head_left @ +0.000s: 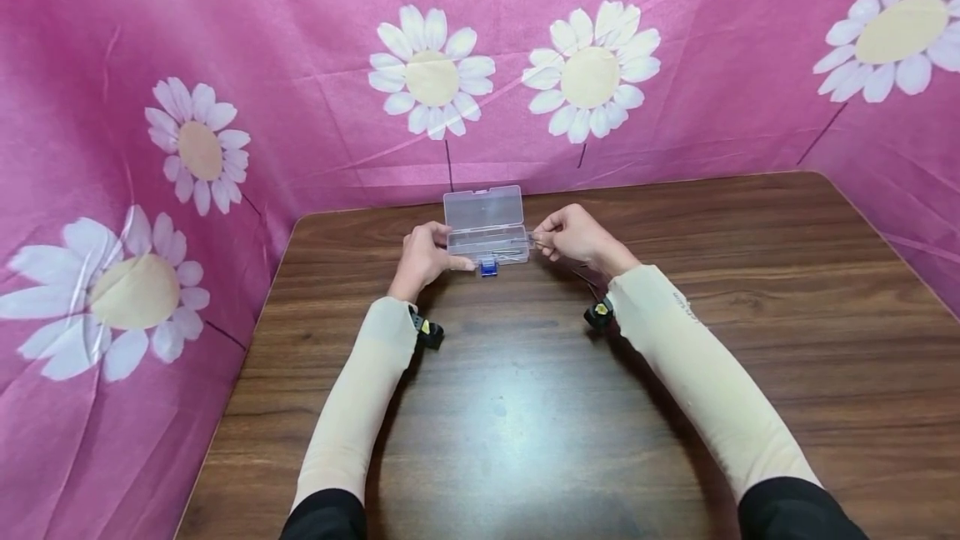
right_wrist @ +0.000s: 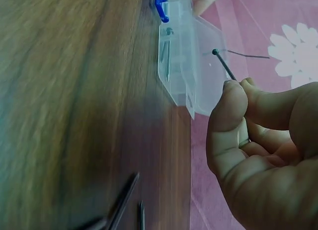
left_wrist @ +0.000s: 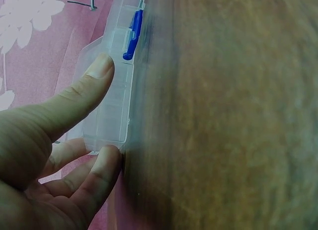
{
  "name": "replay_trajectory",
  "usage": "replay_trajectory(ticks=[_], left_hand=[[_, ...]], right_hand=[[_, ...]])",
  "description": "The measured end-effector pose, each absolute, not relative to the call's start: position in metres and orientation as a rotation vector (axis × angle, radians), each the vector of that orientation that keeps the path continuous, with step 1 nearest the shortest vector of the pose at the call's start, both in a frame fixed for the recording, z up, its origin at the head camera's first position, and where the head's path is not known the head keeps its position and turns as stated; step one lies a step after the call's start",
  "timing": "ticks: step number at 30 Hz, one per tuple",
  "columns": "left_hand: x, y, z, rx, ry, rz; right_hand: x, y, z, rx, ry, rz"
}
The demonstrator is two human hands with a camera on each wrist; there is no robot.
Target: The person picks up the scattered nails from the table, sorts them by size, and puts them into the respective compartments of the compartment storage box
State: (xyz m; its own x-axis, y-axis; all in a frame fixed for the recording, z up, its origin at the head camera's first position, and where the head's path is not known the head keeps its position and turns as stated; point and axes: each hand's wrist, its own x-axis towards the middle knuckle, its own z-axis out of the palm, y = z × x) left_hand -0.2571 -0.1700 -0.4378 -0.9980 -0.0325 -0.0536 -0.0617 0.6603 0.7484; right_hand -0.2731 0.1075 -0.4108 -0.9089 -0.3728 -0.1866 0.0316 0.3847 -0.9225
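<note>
A clear plastic box (head_left: 467, 247) stands near the back of the table with its lid (head_left: 483, 210) raised and a blue latch (head_left: 488, 269) at its front. My left hand (head_left: 423, 255) holds the box's left end, the thumb along the front wall and the fingers around the end. Just off the right end, my right hand (head_left: 576, 236) pinches a thin metal nail (right_wrist: 225, 65) between thumb and forefinger, its round head sticking out towards the box. Inside the box lie thin nails (right_wrist: 168, 58); how many cannot be told.
On the wooden table (head_left: 495, 423), a few dark pointed nails (right_wrist: 124, 197) lie below my right wrist. Behind the table hangs a pink cloth (head_left: 300, 48) with white flowers. A small black camera (head_left: 598, 315) sits at my right wrist.
</note>
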Motion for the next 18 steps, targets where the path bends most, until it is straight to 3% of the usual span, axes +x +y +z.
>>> replay_trajectory(ticks=[18], left_hand=[[-0.258,-0.170,-0.438,-0.065,2.839,1.261]], right_hand=[[-0.280,0.070,-0.407,-0.365,2.517,-1.237]])
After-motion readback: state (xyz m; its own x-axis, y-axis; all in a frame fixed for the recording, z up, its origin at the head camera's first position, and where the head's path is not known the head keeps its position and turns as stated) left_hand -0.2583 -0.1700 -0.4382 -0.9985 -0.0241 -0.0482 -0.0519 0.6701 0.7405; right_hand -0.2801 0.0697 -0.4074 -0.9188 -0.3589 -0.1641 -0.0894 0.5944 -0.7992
